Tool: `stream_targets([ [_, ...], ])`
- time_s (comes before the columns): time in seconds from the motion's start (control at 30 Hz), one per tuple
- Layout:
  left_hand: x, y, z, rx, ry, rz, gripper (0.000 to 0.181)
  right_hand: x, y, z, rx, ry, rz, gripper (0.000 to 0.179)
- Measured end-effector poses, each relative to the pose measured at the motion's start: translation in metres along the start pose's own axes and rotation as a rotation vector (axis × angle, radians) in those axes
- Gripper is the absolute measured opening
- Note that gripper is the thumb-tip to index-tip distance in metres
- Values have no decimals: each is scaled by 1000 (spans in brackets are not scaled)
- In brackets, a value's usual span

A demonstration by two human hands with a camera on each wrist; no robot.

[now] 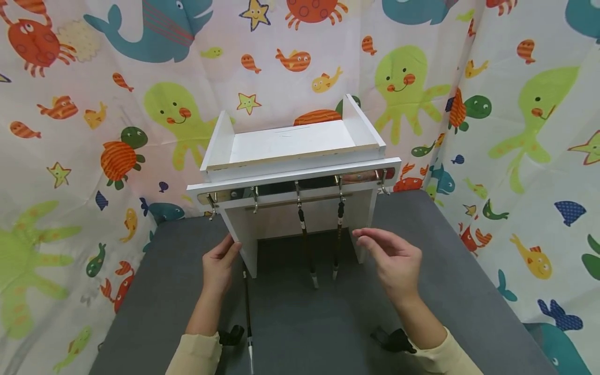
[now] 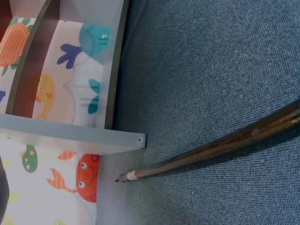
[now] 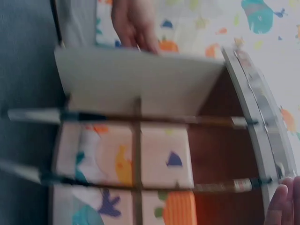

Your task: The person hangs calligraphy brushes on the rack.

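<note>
Two brushes [image 1: 305, 239] hang off the rack [image 1: 290, 143] at about 5 and 6 o'clock; a third brush [image 1: 248, 312] lies at 7. Left hand [image 1: 220, 265] pinches the rack's edge at 8, right hand [image 1: 394, 263] looks empty at 4. Brushes are probably light, stiff, soft-tipped, so grab the handles. Grey table [image 1: 290, 333], sea-critter curtain [image 1: 281, 86] at 12.

- In the head view, the light was bright and soft, whitest on the shelf [image 1: 290, 140].
- Under the shelf, a shadow darkened the surface [image 1: 281, 260].
- The metal rail [image 1: 276, 189] gave some reflections.
- The left wrist view was bluish and fairly sharp.
- The right wrist view was dimmer; its hanging brushes [image 3: 164, 119] were blurred.
</note>
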State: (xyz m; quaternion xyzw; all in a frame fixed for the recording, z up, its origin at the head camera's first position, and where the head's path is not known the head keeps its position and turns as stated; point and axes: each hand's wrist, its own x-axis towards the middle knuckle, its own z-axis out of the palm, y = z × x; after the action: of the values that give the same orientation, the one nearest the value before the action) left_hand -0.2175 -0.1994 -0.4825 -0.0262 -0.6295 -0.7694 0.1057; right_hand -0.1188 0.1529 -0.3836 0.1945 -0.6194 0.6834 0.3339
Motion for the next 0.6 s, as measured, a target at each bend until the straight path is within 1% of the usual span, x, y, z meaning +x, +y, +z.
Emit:
stream_targets([
  [0.13,1,1,0,6,-7,-1,44,9,2,-17,7,87,-34,23],
  [0.2,0,2,0,7,-11,-3,44,12,6,-25,3,118,-37,23],
  [0.3,-1,3,0,10,-15,-10,44,15,14,-33,-12,160,-17,25],
  [0.37,-2,3,0,7,-15,-10,44,17,20,-37,-26,184,16,27],
  [0.47,-1,1,-1,11,-18,-9,44,19,30,-41,-80,210,94,29],
  [0.53,0,-3,-3,3,-17,-8,44,19,37,-43,-132,211,160,31],
  [0.6,2,-8,-4,-4,-11,-4,44,20,45,-45,-178,195,225,35],
])
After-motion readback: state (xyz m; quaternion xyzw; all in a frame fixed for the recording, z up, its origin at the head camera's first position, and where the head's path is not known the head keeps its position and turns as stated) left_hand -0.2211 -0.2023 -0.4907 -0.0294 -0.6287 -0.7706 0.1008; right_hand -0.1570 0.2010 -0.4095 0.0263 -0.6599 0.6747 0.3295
